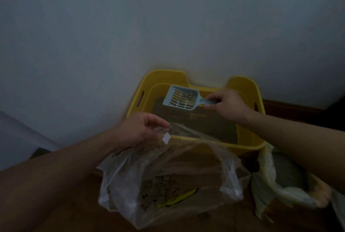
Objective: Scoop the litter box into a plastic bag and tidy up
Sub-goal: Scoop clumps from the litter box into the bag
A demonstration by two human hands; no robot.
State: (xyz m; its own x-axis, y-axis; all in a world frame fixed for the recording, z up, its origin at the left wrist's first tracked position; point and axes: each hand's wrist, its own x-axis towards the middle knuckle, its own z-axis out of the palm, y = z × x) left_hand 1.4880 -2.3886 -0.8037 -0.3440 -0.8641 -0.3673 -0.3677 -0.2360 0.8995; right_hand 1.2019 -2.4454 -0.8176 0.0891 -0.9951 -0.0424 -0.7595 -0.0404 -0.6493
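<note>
**A:** What did the room look like?

**B:** It was dim. A plain pale wall (168, 17) filled the background, with a brown wooden floor (84, 213) below it. The yellow litter box (164, 75) stood on the floor against that wall.

**A:** And the hands?

**B:** The right hand (227, 105) was closed around the handle of a pale blue slotted scoop (182, 97). It held the scoop above the inside of the box, toward the far side. A few brownish clumps (186, 96) lay in the scoop's bowl.

**A:** The left?

**B:** The left hand (138, 129) pinched the rim of a clear plastic bag (168, 172) between thumb and fingers, just beside a small white label (166, 138) on the plastic. The bag sagged in front of the box's near wall, with loose litter (158, 187) gathered low inside it.

**A:** Anything else?

**B:** A second crumpled bag (270, 185), pale in colour, sat just to the right of the clear one, under the right forearm. Something grey showed inside it, but I couldn't tell what.
</note>
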